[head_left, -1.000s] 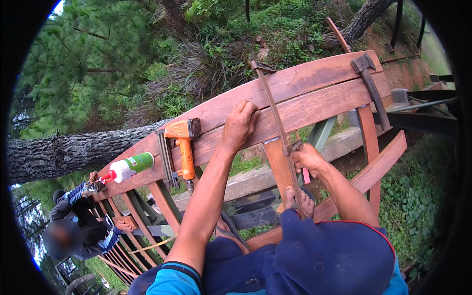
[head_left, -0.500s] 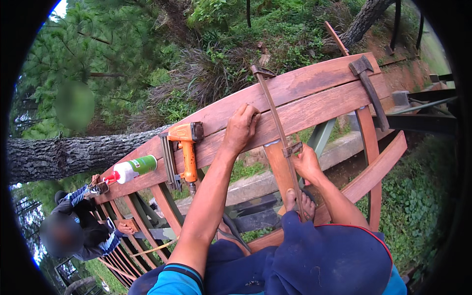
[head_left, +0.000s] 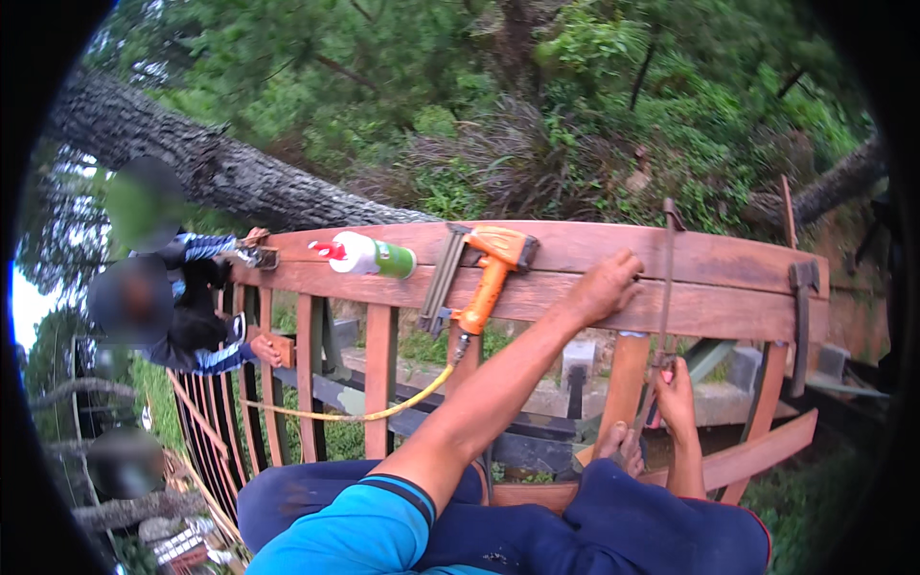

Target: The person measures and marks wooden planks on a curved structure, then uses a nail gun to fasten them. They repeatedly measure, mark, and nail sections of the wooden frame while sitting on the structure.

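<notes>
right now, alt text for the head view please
Seen from above, a person's left hand presses flat on a curved wooden railing while the right hand grips the lower end of a bar clamp. An orange nail gun and a glue bottle lie on the rail.

Soft even daylight, no hard shadows; fisheye bends edges, black vignette.
</notes>
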Action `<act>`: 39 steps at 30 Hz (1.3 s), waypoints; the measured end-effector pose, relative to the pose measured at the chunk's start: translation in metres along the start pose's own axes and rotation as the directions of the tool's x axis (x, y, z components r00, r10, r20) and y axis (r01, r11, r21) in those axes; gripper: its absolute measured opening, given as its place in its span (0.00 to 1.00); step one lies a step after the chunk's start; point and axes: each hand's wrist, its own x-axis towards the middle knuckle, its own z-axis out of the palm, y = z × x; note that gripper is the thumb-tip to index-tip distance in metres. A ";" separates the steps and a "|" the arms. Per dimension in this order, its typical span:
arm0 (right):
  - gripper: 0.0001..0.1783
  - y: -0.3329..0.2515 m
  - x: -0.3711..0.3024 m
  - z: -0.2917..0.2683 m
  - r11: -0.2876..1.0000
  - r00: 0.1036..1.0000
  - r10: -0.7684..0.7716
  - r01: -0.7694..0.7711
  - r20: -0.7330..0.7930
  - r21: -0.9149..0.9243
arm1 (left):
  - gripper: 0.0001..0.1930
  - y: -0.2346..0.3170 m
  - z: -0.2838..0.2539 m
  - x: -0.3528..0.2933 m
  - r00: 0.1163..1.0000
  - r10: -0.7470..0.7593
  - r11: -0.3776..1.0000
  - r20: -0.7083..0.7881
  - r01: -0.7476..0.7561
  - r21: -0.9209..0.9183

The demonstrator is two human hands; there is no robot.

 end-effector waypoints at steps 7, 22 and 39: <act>0.23 -0.074 -0.026 -0.079 0.859 0.945 -0.304 0.219 -0.117 -0.463 | 0.25 0.039 -0.108 -0.024 0.994 0.098 0.984 0.047 -0.104 0.147; 0.39 -0.130 0.007 0.168 0.986 0.798 -0.060 -0.045 0.600 0.159 | 0.42 -0.008 -0.171 -0.276 0.709 -0.703 0.710 0.048 0.697 0.100; 0.17 -0.190 0.026 0.252 0.836 0.912 -0.062 -0.174 0.405 0.520 | 0.23 0.024 -0.117 -0.245 0.611 -0.789 0.537 0.059 0.734 -0.416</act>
